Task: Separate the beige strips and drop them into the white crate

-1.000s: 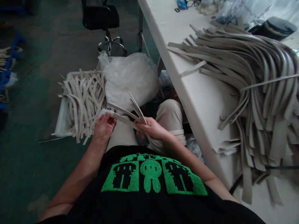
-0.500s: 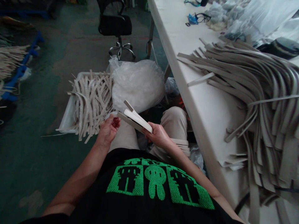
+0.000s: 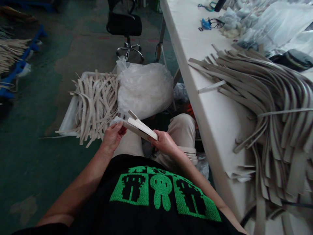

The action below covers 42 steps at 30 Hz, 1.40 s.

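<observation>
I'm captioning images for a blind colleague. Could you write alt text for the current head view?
A person's right hand holds several flat pale strips, while the left hand holds a whitish scrap near their ends. Ahead, a white bin heaped with more strips stands beside a plastic bag; at right, a large strip bundle lies on a table.

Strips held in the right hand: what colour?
The strips are pale cream and greyish beige, seen in the head view.

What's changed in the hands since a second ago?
The strips in the right hand swung leftward and drew together from a wide fan, a pale broad face now showing. The left hand keeps a white scrap near their ends. The crate, plastic bag and bundle on the table stayed put.
</observation>
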Tool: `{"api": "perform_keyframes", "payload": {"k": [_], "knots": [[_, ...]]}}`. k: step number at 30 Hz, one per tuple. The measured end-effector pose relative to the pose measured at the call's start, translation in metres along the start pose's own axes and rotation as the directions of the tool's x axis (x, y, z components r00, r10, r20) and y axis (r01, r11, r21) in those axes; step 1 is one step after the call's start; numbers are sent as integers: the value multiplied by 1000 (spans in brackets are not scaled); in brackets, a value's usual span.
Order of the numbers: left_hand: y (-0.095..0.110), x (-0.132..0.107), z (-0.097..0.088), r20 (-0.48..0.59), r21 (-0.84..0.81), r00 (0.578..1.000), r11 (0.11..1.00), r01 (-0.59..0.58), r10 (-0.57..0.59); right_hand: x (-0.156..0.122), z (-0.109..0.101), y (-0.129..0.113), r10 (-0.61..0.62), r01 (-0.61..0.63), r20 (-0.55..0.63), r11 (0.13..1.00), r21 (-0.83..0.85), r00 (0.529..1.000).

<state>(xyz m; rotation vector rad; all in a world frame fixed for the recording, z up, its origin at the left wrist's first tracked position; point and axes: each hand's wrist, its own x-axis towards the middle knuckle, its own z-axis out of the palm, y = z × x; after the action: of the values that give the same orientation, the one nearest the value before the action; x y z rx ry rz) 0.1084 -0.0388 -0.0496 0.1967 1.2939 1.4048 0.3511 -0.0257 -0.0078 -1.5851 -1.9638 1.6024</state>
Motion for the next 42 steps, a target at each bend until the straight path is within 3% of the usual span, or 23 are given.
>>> {"api": "perform_keyframes", "payload": {"k": [3,7,10,14,20,26,28,33,39,42], "knots": [[-7,-6,1,11,20,999,999,46,-46,3,0,0,15,-16,29,999,33,999],[-29,-23,13,63,34,978,980,196,-198,15,4,-8,4,-5,18,998,60,1000],[-42,-34,20,105,41,972,977,209,-212,21,6,-15,-7,-4,76,991,137,997],[-40,-34,15,79,36,975,978,204,-206,12,-1,-14,-19,-19,170,976,218,985],[-31,-34,1,142,-57,957,963,263,-253,-9,-15,-10,-34,18,173,996,93,984],[-37,-49,19,271,-110,898,916,385,-346,6,-6,-28,-73,77,96,996,-35,993],[-34,-48,20,268,-133,906,919,371,-327,10,-6,-31,-64,67,99,997,-31,993],[-20,-39,9,107,-186,964,948,259,-242,3,-20,-23,-30,21,193,999,47,981],[-27,-51,24,246,-134,945,958,254,-216,7,-10,-29,-75,77,37,996,-55,996],[-25,-47,23,187,-147,968,969,197,-168,5,-13,-30,-62,62,87,998,8,994]]}}
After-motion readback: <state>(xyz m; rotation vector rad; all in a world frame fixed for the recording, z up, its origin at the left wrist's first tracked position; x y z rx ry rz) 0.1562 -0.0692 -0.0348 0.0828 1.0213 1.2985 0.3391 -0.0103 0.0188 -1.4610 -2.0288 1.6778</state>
